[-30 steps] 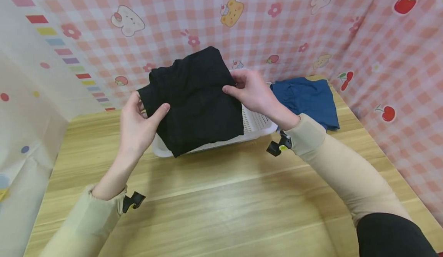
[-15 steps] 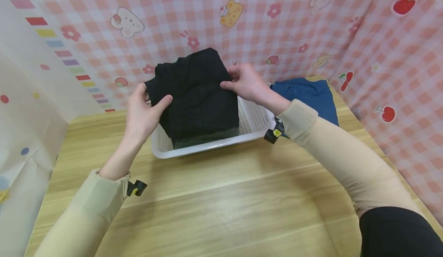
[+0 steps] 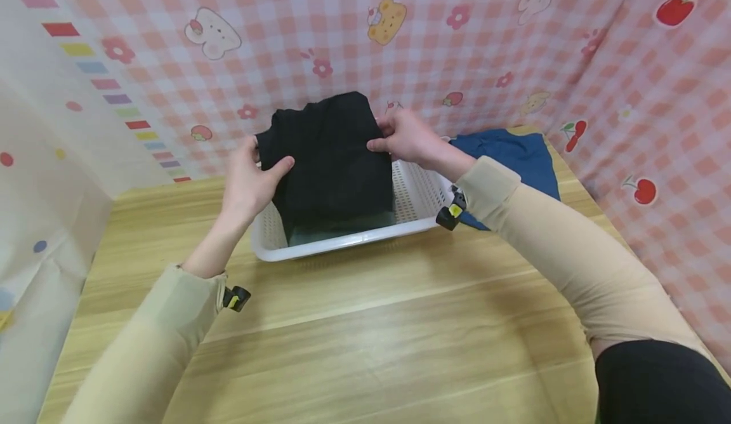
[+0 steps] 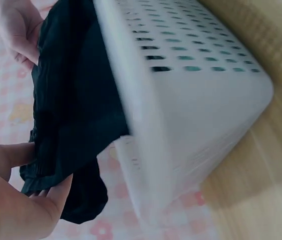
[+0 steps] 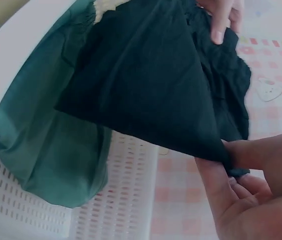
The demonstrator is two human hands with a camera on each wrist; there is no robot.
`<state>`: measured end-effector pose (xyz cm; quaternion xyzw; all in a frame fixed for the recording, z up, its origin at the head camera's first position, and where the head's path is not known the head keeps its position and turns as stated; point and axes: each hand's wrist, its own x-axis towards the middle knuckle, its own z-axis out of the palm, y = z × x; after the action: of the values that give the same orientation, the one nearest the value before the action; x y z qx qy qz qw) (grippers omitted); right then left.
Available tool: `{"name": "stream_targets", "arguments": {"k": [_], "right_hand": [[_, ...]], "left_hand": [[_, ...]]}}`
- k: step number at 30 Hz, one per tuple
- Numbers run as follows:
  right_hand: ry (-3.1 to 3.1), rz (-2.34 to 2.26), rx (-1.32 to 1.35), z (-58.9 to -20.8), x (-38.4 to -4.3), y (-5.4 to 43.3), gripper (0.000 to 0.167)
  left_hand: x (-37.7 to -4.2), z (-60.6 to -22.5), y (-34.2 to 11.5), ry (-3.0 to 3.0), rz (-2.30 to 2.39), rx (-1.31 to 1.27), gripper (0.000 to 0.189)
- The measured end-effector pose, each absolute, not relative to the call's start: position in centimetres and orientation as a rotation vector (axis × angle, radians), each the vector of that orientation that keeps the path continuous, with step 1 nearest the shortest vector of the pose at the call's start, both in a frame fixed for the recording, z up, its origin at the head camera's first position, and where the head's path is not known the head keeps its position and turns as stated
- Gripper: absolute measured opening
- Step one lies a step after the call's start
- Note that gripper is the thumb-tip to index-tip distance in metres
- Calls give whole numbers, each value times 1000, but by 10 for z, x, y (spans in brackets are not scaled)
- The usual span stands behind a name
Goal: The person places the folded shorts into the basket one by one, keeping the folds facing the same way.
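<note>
A folded black garment hangs partly inside a white perforated basket. My left hand pinches its left edge, thumb on the near face and fingers behind. On the opposite side my right hand pinches the right edge between thumb and fingers. The right wrist view shows the cloth's corner caught between the fingertips of the right hand. Under the black cloth, a green garment with a gathered waistband lies in the basket. In the left wrist view the black garment overlaps the basket rim.
A blue garment lies on the wooden table right of the basket, partly behind my right forearm. Pink checked cloth with cartoon prints stands behind the table and along its right side. A white printed cloth borders the left.
Both hands have lowered the black garment into the basket, the left hand moving rightward and slightly up in view. Its lower edge, which hung over the front rim, is now inside.
</note>
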<state>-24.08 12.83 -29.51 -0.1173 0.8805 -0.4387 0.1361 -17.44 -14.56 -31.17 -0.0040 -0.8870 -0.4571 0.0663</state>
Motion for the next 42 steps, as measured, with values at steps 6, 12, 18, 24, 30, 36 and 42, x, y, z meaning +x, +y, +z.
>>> {"name": "stream_targets", "arguments": {"k": [6, 12, 18, 24, 30, 36, 42], "right_hand": [[2489, -1211, -279, -305, -243, 128, 19], [2461, -1169, -285, -319, -248, 129, 11], [2480, -1099, -272, -324, -250, 127, 15], [2494, -971, -300, -330, -253, 125, 17], [2538, -835, -382, -332, -256, 120, 38], [2635, -596, -461, -338, -259, 113, 15], [2618, -569, -475, -335, -257, 114, 63]], "left_hand": [[-178, -326, -144, -2809, -1336, 12, 45], [-180, -333, -142, -2893, -1353, 83, 48], [-182, -342, -141, -2920, -1293, 72, 51], [-182, -353, -141, -2975, -1227, 43, 50], [-185, -358, -139, -2984, -1154, 24, 50], [-186, -364, -140, -3080, -1096, 62, 70], [-185, -361, -136, -3193, -997, 77, 87]]}}
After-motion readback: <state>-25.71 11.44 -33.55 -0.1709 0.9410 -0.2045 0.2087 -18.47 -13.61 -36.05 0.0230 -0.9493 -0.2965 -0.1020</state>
